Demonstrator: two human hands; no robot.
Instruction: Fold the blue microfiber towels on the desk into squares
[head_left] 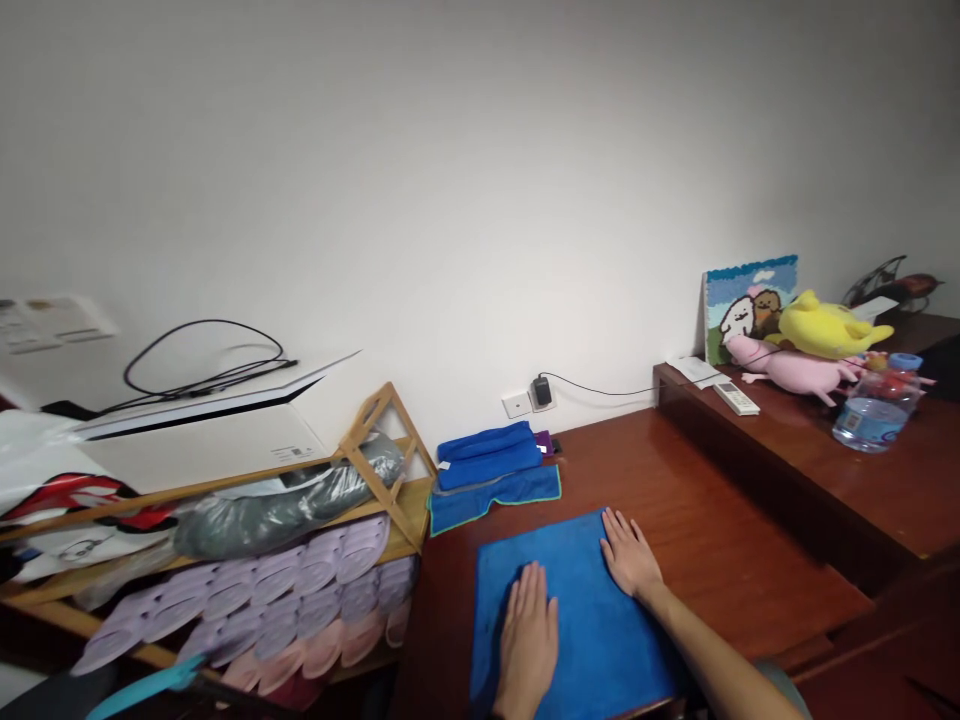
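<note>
A blue cloth (pixel 577 610) lies spread out on the reddish-brown wooden desk (pixel 720 530). My left hand (pixel 529 630) rests on its left part, fingers stretched forward and held near one another. Over at the cloth's far right corner, my right hand (pixel 630 555) lies palm down with its fingers spread a little. Neither hand grips anything. Behind them, against the wall, sit folded blue cloths (pixel 491 455) and a darker blue cloth with a light green edge (pixel 495 497).
A raised shelf at right bears a remote control (pixel 736 398), a water bottle (pixel 874 410), a pink plush toy (pixel 799 370) and a yellow one (pixel 829 325). A black charger (pixel 541 390) is plugged into the wall. Left stands a wooden rack (pixel 386 480) with several lilac slippers (pixel 274 575).
</note>
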